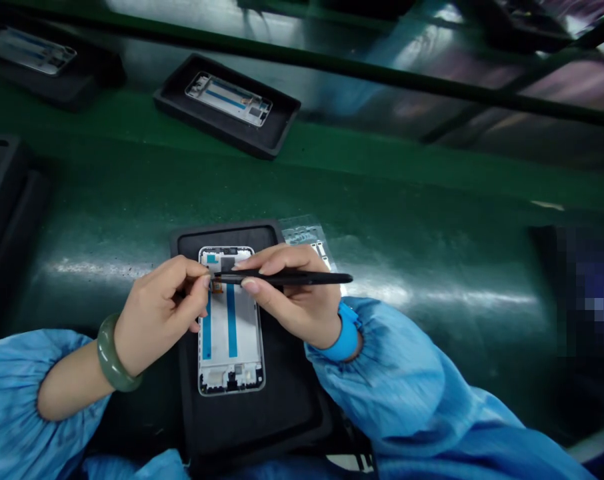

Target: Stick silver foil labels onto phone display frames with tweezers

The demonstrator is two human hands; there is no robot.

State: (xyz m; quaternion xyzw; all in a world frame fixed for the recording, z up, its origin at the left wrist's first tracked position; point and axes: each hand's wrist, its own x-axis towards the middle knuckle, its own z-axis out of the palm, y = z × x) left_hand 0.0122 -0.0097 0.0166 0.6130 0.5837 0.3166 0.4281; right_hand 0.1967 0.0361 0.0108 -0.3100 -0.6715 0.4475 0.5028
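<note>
A white phone frame (245, 320) with blue strips lies in a black foam tray (292, 400) in front of me. My right hand (302, 293) grips a pair of black tweezers (307, 278), held nearly level above the upper part of the frame, tips pointing left. At those tips my left hand (167, 300) is closed in a pinch; whatever its fingertips hold is too small to make out. Just below the tips shows a small orange flex piece (217, 287), partly covered by the tweezers and fingers.
A clear plastic sheet (307, 230) with small parts sticks out behind the tray's right corner. Farther back, another foam tray (282, 130) holds a phone frame (252, 113). More trays stand at the left, on the green table (407, 193). A dark rail (332, 63) crosses behind.
</note>
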